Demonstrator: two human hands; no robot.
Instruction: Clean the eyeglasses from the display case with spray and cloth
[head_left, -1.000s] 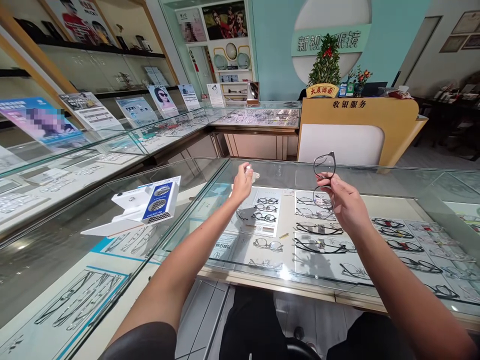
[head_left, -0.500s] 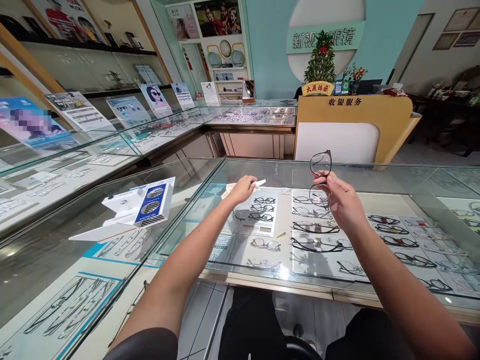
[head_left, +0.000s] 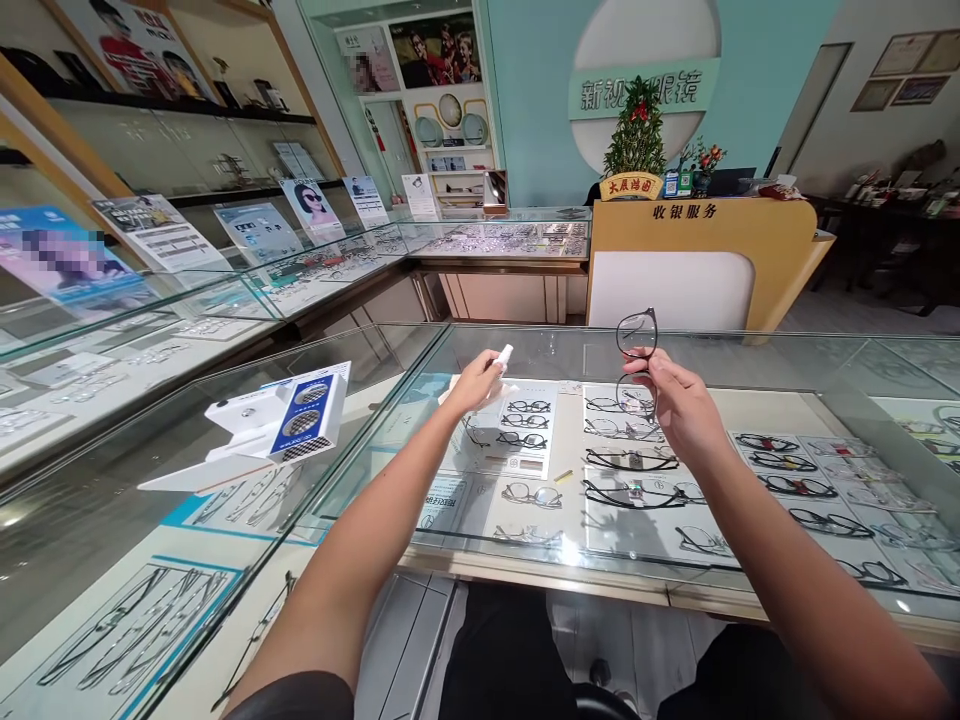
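Note:
My left hand (head_left: pixel 477 380) is closed around a small white bottle (head_left: pixel 505 354), whose narrow end points up and to the right. A pale piece of cloth or paper (head_left: pixel 448 390) shows beside this hand, partly hidden by it. My right hand (head_left: pixel 681 398) pinches a pair of dark-rimmed eyeglasses (head_left: pixel 637 334) near the bridge. The glasses are turned on end, one lens above the other, over the glass display counter (head_left: pixel 555 348). The fingers cover part of the frame.
Rows of eyeglasses (head_left: pixel 631 458) lie under the counter glass. An open white-and-blue box (head_left: pixel 307 415) stands on the glass at left. A yellow cashier desk (head_left: pixel 784 240) with a plant (head_left: pixel 636 135) is beyond the counter. Poster cards (head_left: pixel 311 208) line the left cases.
My left hand has shifted slightly left, and the white bottle has tipped more upright. My right hand still holds the glasses, a little lower and further left. The view has shifted slightly.

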